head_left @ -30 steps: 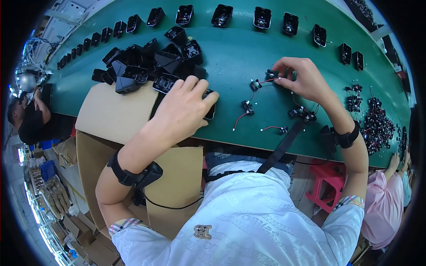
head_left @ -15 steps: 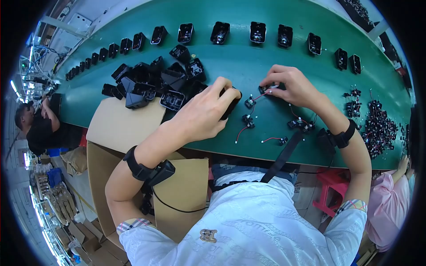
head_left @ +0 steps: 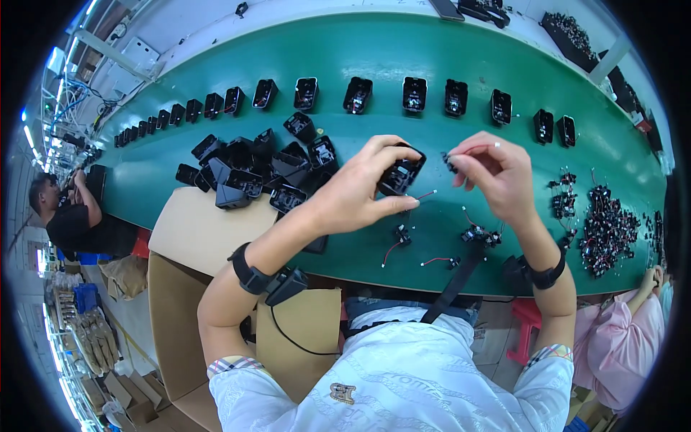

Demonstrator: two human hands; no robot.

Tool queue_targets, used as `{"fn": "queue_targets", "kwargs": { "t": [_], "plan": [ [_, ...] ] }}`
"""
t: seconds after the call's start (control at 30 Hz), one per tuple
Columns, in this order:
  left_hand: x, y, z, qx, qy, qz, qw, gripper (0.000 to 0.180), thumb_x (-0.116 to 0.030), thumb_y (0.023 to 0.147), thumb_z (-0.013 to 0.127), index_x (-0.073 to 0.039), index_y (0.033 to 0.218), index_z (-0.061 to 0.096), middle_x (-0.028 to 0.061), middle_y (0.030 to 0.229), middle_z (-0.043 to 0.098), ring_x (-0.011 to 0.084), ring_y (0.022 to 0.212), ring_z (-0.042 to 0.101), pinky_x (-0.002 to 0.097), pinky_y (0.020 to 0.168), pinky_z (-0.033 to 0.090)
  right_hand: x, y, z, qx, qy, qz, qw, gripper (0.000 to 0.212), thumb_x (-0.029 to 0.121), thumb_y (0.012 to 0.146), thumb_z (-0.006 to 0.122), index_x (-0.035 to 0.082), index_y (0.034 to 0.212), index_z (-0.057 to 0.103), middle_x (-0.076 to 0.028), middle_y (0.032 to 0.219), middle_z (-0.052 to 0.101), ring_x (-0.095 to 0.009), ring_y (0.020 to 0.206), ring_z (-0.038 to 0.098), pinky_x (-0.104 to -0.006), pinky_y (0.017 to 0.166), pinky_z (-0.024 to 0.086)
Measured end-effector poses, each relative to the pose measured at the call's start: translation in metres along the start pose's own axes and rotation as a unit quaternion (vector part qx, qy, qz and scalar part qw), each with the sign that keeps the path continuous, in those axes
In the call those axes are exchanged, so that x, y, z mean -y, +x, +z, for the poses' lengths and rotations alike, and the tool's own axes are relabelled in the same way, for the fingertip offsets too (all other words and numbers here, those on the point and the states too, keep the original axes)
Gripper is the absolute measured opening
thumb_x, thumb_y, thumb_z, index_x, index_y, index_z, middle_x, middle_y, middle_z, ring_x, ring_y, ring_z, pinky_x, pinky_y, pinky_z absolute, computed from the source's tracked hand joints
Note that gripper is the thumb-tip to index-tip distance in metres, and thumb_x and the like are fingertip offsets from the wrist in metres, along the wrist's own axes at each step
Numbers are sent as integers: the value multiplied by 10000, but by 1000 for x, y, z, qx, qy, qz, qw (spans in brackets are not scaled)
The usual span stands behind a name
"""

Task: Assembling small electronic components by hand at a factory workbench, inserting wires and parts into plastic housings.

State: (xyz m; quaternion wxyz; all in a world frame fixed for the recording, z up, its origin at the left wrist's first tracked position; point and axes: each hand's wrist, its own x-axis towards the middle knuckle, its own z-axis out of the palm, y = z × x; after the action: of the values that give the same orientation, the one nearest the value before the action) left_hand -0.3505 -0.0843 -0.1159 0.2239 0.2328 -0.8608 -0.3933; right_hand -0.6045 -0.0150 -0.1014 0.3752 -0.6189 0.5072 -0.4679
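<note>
My left hand (head_left: 354, 189) is wrapped round a black plastic housing (head_left: 403, 173), its hollow side tilted up toward me. Just right of it, my right hand (head_left: 498, 180) pinches a small black part (head_left: 449, 161), and a red wire runs from there over the fingers to a small white plug. The part is apart from the housing. Below the hands, loose small parts with red wires (head_left: 404, 235) lie on the green table. Another cluster of wired parts (head_left: 481, 235) sits nearer my right forearm.
A curved row of open black housings (head_left: 358, 95) spans the far side of the green table (head_left: 489, 54). Housings are heaped (head_left: 248, 162) at the left, beside an open cardboard box (head_left: 169, 302). Small parts are piled (head_left: 608, 227) at the right. People sit at both ends.
The housing in my left hand has turned so its hollow side shows. My right hand has lifted the small wired part off the table and moved slightly right. The view has tilted.
</note>
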Motion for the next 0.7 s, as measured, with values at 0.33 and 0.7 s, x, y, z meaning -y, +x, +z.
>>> {"fn": "queue_targets", "kwargs": {
  "t": [0.33,0.7],
  "plan": [
    [-2,-4,1,-71,-18,51,996,743,-29,787,813,-57,1454,486,165,1462,442,274,1237,578,346,826,561,1,7,24,-23,-182,-234,955,156,-63,814,787,2,950,748,-106,905,712,-177,741,697,-283,655,561],
    [2,-6,-4,-178,45,84,979,876,-1,683,865,-40,1449,443,178,1391,483,310,1103,639,365,791,575,16,17,38,-16,-214,-286,934,172,-60,809,790,-6,943,696,-106,907,684,-175,725,667,-291,642,558]
  ]
}}
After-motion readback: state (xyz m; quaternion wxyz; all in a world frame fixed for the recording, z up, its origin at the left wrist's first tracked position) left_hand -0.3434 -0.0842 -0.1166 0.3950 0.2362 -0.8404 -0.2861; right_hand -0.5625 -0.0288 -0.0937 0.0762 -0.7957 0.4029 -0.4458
